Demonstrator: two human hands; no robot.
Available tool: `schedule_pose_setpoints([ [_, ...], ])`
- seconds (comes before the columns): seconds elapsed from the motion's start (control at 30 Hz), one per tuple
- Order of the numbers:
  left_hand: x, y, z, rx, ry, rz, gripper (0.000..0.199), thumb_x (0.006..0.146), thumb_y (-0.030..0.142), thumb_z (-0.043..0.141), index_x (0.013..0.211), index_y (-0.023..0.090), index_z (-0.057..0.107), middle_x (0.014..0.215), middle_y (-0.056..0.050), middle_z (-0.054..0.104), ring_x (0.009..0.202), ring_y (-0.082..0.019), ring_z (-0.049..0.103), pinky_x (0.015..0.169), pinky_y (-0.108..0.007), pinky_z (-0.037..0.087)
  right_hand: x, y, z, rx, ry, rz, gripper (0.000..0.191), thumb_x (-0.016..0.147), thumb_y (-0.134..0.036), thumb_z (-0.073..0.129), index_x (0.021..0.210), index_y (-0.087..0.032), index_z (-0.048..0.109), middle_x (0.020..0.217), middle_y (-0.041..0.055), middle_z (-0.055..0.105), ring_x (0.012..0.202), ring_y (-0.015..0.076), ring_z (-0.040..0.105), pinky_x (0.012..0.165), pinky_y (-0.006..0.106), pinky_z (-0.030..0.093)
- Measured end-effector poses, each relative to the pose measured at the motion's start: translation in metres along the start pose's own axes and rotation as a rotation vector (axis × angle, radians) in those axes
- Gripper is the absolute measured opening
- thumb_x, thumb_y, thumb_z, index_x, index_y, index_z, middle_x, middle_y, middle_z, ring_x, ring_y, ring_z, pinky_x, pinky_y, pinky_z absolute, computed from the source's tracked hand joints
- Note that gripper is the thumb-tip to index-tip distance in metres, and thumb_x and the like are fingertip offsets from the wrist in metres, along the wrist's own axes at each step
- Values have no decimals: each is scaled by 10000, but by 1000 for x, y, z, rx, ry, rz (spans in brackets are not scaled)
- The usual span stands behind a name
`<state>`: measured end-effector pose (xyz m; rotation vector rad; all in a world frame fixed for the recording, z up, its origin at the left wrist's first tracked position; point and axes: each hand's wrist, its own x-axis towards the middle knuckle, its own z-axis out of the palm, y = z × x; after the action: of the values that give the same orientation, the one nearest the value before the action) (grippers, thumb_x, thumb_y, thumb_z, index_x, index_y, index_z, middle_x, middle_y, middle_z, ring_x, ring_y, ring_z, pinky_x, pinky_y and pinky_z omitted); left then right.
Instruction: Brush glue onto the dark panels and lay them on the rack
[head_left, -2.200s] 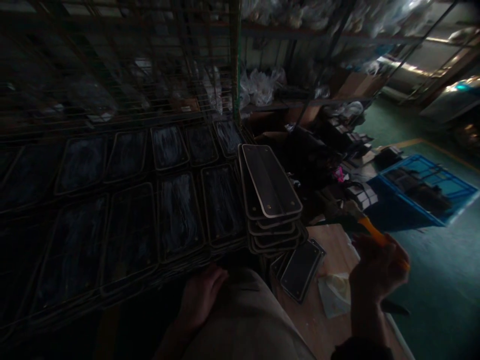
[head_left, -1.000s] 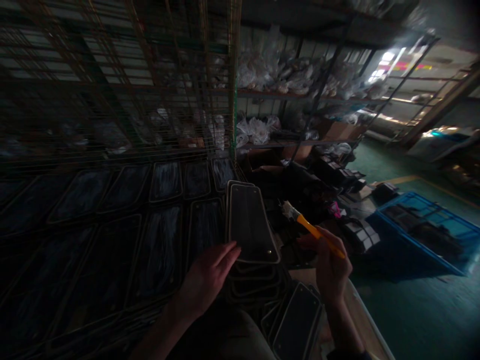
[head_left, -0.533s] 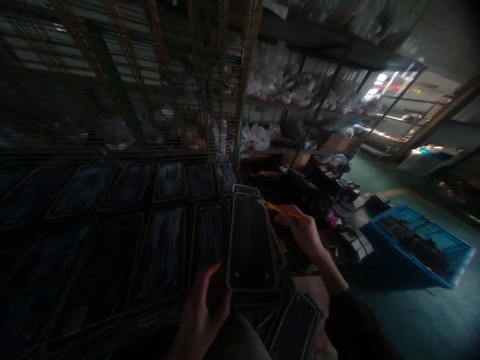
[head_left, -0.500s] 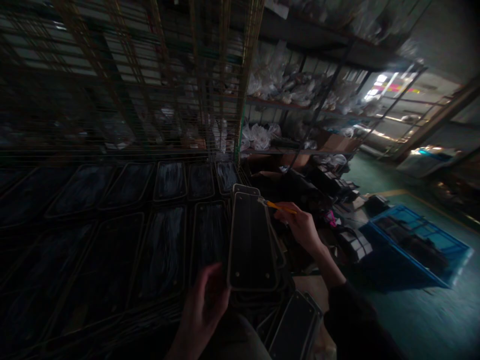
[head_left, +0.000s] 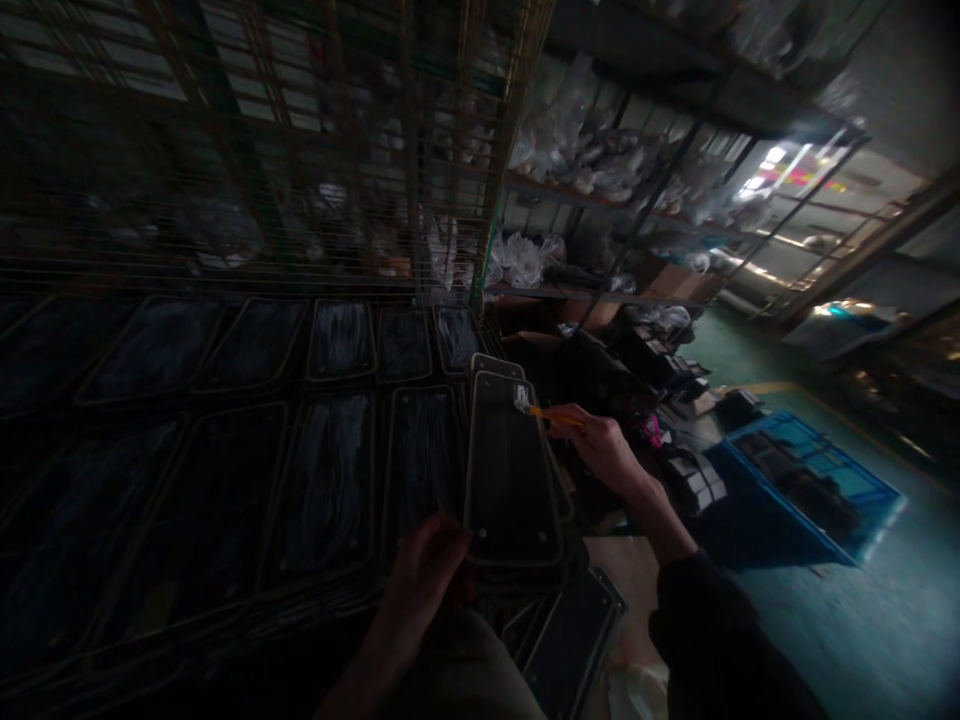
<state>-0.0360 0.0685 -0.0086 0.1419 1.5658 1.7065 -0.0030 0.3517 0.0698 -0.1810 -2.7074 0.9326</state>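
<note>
My right hand is closed round the orange handle of a small brush. The brush's pale head lies over the upper right part of a dark rectangular panel with a light rim and small round spots near its corners. This panel tops a stack. At its lower left corner, my left hand pinches the edge between thumb and fingers. Left of the stack lie rows of similar dark panels, several with whitish streaks, such as one streaked panel.
A wire mesh rack stands behind the panels. Shelves with plastic bags run along the back. At the right, a blue crate holds dark pieces. More panels lie low in front, beside cardboard.
My left hand has closed from an open curl onto the panel's lower left corner. The brush head has come slightly inward over the panel. The view has shifted a little.
</note>
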Motion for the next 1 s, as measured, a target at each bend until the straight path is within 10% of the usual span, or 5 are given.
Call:
schedule_pose_setpoints([
  [0.33, 3, -4, 0, -85, -36, -21, 359, 788, 510, 633, 787, 177, 501, 473, 31, 575, 385, -104, 501, 371, -193, 391, -76, -63, -42, 156, -403, -21, 232, 986, -239, 506, 1187, -229, 621, 901, 2, 699, 790, 111, 683, 697, 196, 539],
  [0.6, 1, 2, 0, -71, -18, -31, 349, 784, 498, 638, 780, 172, 514, 485, 28, 575, 386, -107, 496, 369, -200, 389, -50, -50, -39, 492, -519, 68, 277, 1001, -351, 478, 1135, -149, 613, 788, 47, 706, 695, 140, 694, 639, 229, 562],
  [1.0, 2, -6, -1, -86, 0, -54, 374, 785, 526, 657, 801, 177, 523, 491, 42, 566, 386, -96, 505, 369, -175, 375, 58, 8, -1, 297, 95, 0, 318, 956, -446, 532, 1092, -175, 626, 767, 20, 688, 676, 138, 673, 631, 256, 579],
])
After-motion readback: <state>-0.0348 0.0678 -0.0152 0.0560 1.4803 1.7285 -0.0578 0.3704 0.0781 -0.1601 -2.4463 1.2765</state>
